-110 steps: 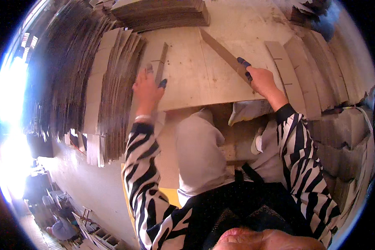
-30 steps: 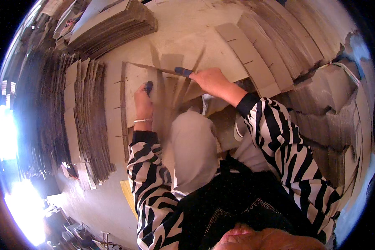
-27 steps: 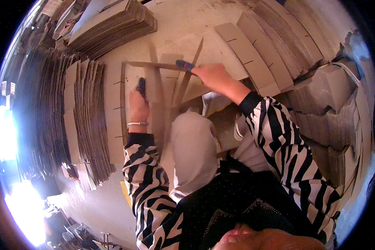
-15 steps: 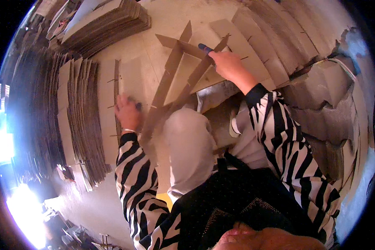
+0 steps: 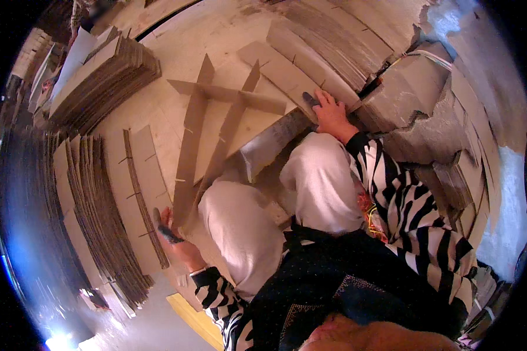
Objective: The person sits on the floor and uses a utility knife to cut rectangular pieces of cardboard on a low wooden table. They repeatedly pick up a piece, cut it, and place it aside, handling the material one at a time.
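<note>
Slotted cardboard strips stand on edge, joined into a partition: two long strips (image 5: 192,131) run toward me, and a shorter cross strip (image 5: 269,102) passes through them near their far ends. My right hand (image 5: 332,117), a dark cover on its thumb, rests with fingers spread at the near edge of the flat slotted cardboard pieces (image 5: 287,76) on the right. By the near end of the left long strip is my left hand (image 5: 181,248), its dark-covered thumb apart from the fingers and nothing visible in it. Beside it lie slotted strips (image 5: 137,199).
Thick stacks of cardboard stand at the left (image 5: 93,205) and far left (image 5: 105,76). More bundled cardboard (image 5: 416,128) is piled on the right. The pale board (image 5: 152,111) lies under the strips, with my knees (image 5: 240,228) against its near side.
My right hand has let go of the partition and moved right to the flat pieces. My left hand has drawn back nearer to me. The view has also shifted.
</note>
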Available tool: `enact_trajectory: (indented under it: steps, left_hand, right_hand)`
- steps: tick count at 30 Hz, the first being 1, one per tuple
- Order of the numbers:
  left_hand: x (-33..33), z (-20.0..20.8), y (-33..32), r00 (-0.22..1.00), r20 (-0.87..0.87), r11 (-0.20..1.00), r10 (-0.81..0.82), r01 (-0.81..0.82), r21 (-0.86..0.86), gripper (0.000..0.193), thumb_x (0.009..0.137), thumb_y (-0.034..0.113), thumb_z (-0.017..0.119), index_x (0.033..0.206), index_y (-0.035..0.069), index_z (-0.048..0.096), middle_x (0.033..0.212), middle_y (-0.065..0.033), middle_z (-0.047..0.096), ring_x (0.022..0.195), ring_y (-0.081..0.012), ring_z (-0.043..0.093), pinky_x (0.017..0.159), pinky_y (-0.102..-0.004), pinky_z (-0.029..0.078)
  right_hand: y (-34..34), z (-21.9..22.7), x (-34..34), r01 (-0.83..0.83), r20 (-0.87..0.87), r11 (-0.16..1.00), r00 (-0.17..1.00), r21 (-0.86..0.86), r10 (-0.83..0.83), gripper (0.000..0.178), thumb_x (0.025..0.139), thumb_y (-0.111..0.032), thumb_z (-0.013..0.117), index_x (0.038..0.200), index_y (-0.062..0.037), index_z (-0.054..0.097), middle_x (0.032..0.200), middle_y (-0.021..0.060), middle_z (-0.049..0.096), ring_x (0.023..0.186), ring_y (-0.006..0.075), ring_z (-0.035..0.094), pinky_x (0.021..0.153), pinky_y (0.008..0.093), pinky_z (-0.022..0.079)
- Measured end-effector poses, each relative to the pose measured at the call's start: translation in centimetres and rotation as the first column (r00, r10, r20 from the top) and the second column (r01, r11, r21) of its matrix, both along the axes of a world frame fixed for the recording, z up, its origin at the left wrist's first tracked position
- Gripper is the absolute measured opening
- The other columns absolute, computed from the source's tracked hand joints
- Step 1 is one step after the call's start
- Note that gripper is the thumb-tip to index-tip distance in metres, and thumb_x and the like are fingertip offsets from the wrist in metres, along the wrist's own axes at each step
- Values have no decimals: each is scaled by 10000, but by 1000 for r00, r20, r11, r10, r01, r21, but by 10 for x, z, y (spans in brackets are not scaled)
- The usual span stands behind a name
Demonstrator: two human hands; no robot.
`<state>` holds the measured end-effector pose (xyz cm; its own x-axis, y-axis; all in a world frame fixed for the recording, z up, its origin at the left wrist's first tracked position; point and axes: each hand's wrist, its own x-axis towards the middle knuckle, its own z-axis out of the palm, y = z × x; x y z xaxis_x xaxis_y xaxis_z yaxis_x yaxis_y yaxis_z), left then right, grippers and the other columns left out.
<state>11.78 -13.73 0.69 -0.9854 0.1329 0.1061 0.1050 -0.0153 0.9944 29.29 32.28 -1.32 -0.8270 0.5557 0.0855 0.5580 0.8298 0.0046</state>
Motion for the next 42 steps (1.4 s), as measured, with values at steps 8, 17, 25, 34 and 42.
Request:
enact_trajectory:
  steps: [8,17,25,34,42]
  left_hand:
    - [-8,-1,23,1000,-1,999,31,-31,-13,341,974,93,466,1286,-37,515,1193,-135,604,1126,-220,556,1002,-353,413]
    - [-66,-9,89,989,-150,1000,3,-1,8,305,926,-14,485,1217,-57,566,1143,-136,627,1051,-192,595,944,-302,457]
    - [-76,-21,99,967,-240,982,-84,41,-182,275,885,19,569,1151,-30,618,1050,-122,654,957,-188,612,865,-304,480]
    - [-95,-3,96,984,-179,915,8,-80,-395,189,858,2,574,1023,-33,659,905,-92,662,860,-180,610,790,-287,482]
    - [-104,-7,90,952,-305,904,-13,-119,-410,227,837,-62,550,1034,-40,661,865,-72,642,799,-153,577,766,-286,480]
  right_hand:
    - [4,66,-20,-4,-411,991,910,-136,-53,188,811,-108,574,963,2,565,898,257,618,883,443,588,755,523,459]
    - [-72,92,-105,-455,-277,890,860,-30,430,339,712,-151,672,1037,-59,655,1337,119,494,1242,322,437,904,555,394]
    - [-41,85,-132,-81,-183,913,983,-400,7,410,750,-207,664,1102,-20,570,1261,170,530,1177,365,485,894,461,450]
    - [-36,54,-137,-111,-264,872,964,-477,-21,610,782,-422,708,1187,-12,510,1022,245,641,1003,416,602,816,479,481]
    - [32,65,-117,-50,-569,839,757,-542,-322,441,802,-322,678,1100,-10,590,990,238,649,959,409,612,808,451,472]
